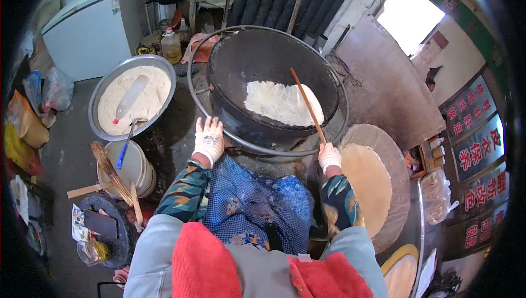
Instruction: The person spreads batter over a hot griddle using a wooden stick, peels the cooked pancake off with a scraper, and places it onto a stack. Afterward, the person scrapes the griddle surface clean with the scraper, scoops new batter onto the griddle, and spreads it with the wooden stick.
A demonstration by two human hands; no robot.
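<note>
Here, at left, we have a metal basin (pixel 95 100) of pale mixture (pixel 156 89) just beyond a white bucket (pixel 143 174), then our gloved left hand (pixel 210 140), fingers outstretched at the near left of the metal ring (pixel 191 81) around the dark griddle (pixel 235 57). A pale layer (pixel 274 100) lies toward the griddle's near right edge, a wooden stick (pixel 306 100) slanting over it, and we have our gloved right hand (pixel 329 157) clamped on that stick's near end. Farther right, a tan round sheet (pixel 366 188) lies on a wider disc (pixel 401 188).
</note>
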